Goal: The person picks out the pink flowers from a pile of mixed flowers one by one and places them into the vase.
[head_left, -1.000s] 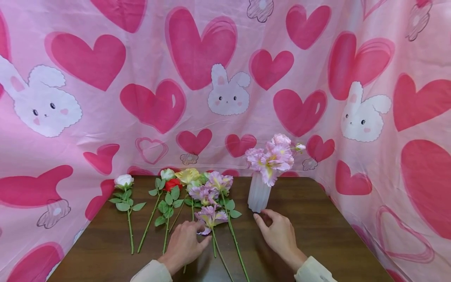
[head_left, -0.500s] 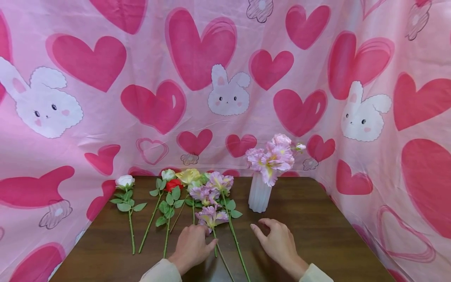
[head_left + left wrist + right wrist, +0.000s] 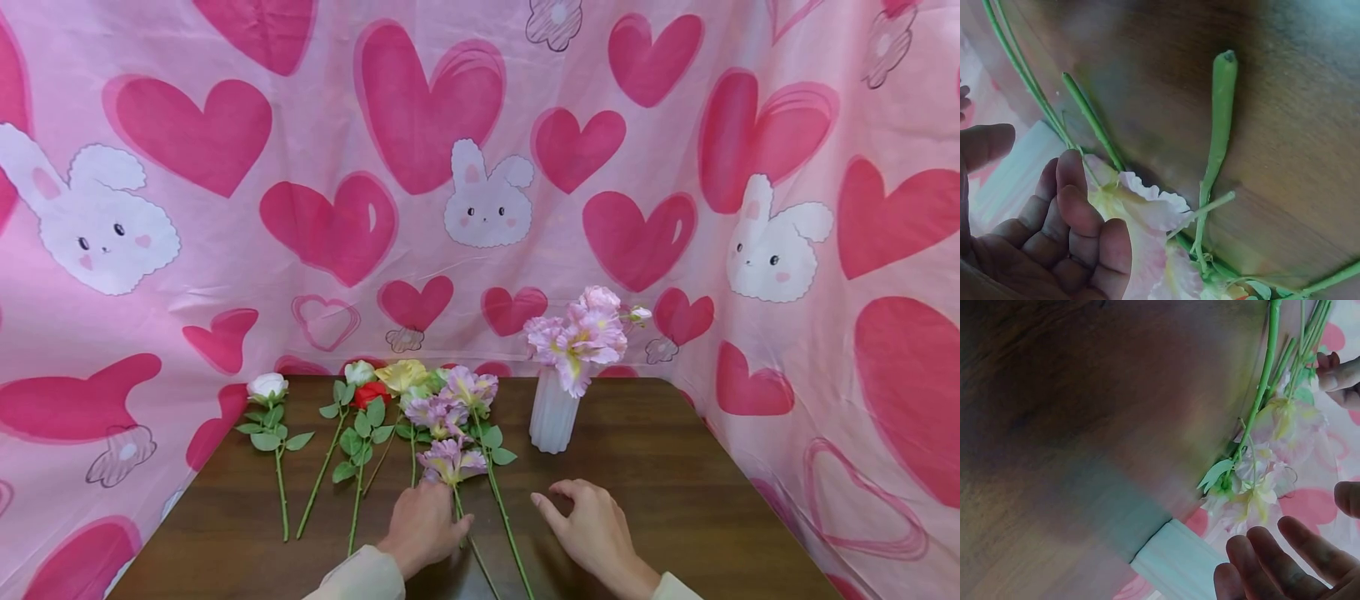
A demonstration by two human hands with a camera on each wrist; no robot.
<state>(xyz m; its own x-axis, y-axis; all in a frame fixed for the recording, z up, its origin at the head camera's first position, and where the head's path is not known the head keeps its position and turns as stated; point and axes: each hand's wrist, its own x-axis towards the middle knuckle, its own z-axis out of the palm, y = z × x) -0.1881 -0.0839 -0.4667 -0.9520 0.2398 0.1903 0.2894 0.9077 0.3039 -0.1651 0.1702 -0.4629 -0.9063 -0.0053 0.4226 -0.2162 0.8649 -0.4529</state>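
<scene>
My left hand (image 3: 423, 523) is low over the table at the pale pink-purple ruffled artificial flower (image 3: 452, 461) lying nearest the front. In the left wrist view its fingers (image 3: 1075, 215) are loosely bent beside the bloom and stem, the thumb stands well apart, and no stem is pinched between them. My right hand (image 3: 596, 529) hovers in front of the white fluted vase (image 3: 553, 417), thumb and fingers spread with nothing held. Upright in that vase are pink-purple ruffled flowers (image 3: 573, 346) and a small pale bud (image 3: 640, 313).
Left of the vase lie more artificial flowers: a white rose (image 3: 267, 388) at the far left, a red rose (image 3: 371, 394), a yellow flower (image 3: 403, 375) and further pink-purple blooms (image 3: 468, 387). Their long green stems point toward the front. A pink heart-printed cloth (image 3: 420, 250) surrounds the brown table (image 3: 660, 450).
My right hand has drawn back from the vase's base toward the front. The left hand has shifted right and slightly nearer along the front flower. Flowers and vase stay put.
</scene>
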